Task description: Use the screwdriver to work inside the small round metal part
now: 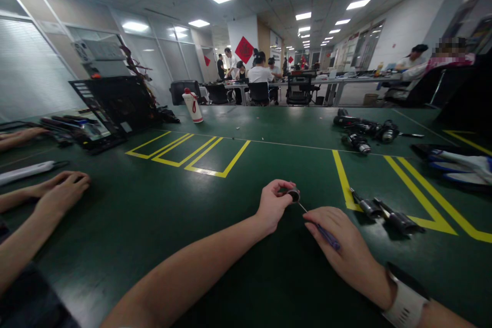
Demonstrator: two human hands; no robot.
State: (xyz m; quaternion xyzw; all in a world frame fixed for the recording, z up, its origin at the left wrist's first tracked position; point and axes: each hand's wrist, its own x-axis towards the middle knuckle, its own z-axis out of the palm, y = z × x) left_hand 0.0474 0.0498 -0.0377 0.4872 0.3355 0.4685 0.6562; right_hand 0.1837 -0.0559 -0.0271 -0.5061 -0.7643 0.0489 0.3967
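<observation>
My left hand is closed in a pinch on a small round black part, held just above the green table. My right hand is wrapped round a thin screwdriver with a blue handle. Its metal tip reaches up and left to the small black part. A white band sits on my right wrist. Both hands are near the table's front middle, close together.
Two dark cylindrical parts lie on yellow floor-tape lines to the right. More black parts sit farther back right. A co-worker's hands rest at left. A white bottle, a black open case and seated people are behind.
</observation>
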